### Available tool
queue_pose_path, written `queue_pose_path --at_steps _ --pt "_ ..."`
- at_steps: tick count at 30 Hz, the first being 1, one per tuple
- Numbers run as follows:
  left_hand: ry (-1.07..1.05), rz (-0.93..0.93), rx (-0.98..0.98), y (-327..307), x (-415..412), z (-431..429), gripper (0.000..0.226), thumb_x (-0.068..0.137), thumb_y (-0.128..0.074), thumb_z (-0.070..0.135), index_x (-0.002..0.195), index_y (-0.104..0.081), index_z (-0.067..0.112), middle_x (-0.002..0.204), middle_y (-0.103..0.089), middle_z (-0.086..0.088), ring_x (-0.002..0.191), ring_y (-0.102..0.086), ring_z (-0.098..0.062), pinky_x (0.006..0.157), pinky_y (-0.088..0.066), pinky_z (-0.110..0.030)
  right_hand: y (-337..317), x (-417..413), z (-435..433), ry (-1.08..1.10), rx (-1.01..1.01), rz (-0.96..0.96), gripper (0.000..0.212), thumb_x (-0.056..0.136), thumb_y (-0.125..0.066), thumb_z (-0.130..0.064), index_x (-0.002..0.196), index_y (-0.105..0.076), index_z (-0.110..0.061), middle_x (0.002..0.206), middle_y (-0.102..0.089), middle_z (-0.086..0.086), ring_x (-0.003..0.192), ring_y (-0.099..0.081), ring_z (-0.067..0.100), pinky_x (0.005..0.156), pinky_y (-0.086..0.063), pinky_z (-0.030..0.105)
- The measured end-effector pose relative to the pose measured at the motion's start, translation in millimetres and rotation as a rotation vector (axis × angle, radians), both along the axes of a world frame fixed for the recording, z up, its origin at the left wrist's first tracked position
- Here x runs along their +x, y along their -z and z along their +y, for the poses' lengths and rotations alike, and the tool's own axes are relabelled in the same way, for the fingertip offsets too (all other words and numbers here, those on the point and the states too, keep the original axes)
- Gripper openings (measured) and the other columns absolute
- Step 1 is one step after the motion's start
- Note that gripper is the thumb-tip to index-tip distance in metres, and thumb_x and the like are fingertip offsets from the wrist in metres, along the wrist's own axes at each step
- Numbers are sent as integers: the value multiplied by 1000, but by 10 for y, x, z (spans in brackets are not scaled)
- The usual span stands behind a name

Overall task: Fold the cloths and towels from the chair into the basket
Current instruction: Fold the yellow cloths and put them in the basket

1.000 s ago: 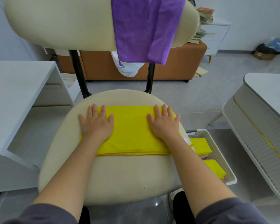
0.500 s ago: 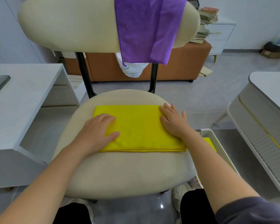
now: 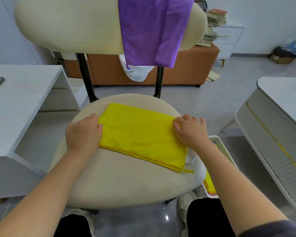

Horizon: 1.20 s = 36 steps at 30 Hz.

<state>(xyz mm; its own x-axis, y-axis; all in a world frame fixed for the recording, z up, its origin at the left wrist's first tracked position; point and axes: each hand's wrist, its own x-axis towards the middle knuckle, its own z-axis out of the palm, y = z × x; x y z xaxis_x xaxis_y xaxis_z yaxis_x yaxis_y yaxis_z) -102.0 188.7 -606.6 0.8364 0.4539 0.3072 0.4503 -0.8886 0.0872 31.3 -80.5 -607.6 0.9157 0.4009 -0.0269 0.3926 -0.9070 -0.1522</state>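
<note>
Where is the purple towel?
In the head view, the purple towel hangs over the chair back, right of its middle, above the yellow cloth.

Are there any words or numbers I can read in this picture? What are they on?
Nothing here can be read.
The white tag on the yellow cloth: print too small to read.
The cardboard box on the floor: marking too blurred.
The stack of books: covers too blurred.

sleeve (image 3: 270,229): dark grey | forearms (image 3: 41,194): 2, bare | trousers (image 3: 203,218): black | shoes (image 3: 184,200): beige
</note>
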Motion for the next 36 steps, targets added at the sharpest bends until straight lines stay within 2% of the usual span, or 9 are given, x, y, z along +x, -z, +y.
queue_pose_path --at_steps 6,11,17,21,24,26,28,31,36 --pt "-68 278 -116 50 38 -268 53 94 -34 53 128 -46 13 130 -44 -14 121 -40 -32 90 -39 -42 -23 -34 -38 26 30 -73 33 98 -31 -34 109 -58 -17 107 -53 8 100 -51 27 88 -33 38" --pt "45 312 -300 186 220 -63 70 94 -30 58 150 -12 21 159 1 -5 146 0 -25 113 -9 -53 -118 -178 -80 22 57 4 26 96 -39 -32 100 -59 -15 96 -51 6 89 -55 28 67 -37 31" --pt "-19 45 -188 35 207 -249 43 90 -54 42 120 -50 11 124 -48 -15 116 -42 -34 89 -38 -46 -251 -363 -184 -63 19 187 33 90 -47 -30 60 -46 -16 60 -48 1 61 -47 20 52 -31 27" --pt "36 222 -296 56 152 -308 51 95 -38 49 133 -43 16 139 -40 -11 129 -35 -28 100 -30 -44 -327 -449 -210 -150 42 379 39 89 -51 -29 52 -51 -19 53 -46 -1 51 -40 15 55 -35 31" --pt "171 387 -305 175 180 -301 64 97 -23 53 151 -12 21 159 -4 0 146 -5 -20 113 -6 -50 -320 -496 -165 -191 126 226 26 92 -50 -32 71 -60 -20 70 -54 0 65 -49 16 59 -38 30" --pt "214 401 -305 219 249 -275 63 98 -17 52 152 -4 23 159 4 4 146 2 -17 114 1 -51 -236 -484 -96 -219 201 73 26 94 -50 -37 112 -61 -22 114 -58 2 104 -54 20 85 -44 35" --pt "249 396 -299 227 309 -256 61 98 -16 51 152 -3 24 159 5 6 146 3 -15 115 2 -50 -116 -447 -14 -271 169 78 52 97 -42 -44 144 -35 -23 154 -28 -1 142 -23 19 114 -22 44" --pt "259 346 -301 227 369 -229 59 100 -19 47 152 -3 23 159 5 5 146 2 -17 116 -2 -48 63 -370 123 -278 -4 170 66 98 -24 -54 152 -3 -24 159 8 -5 146 11 19 117 3 53" --pt "148 100 -157 176 413 -270 49 102 -29 28 149 -20 16 159 -8 -7 145 -10 -26 114 -15 -46 158 -188 248 -212 -40 205 68 96 -18 -59 152 1 -26 159 11 -6 146 13 23 115 6 57"
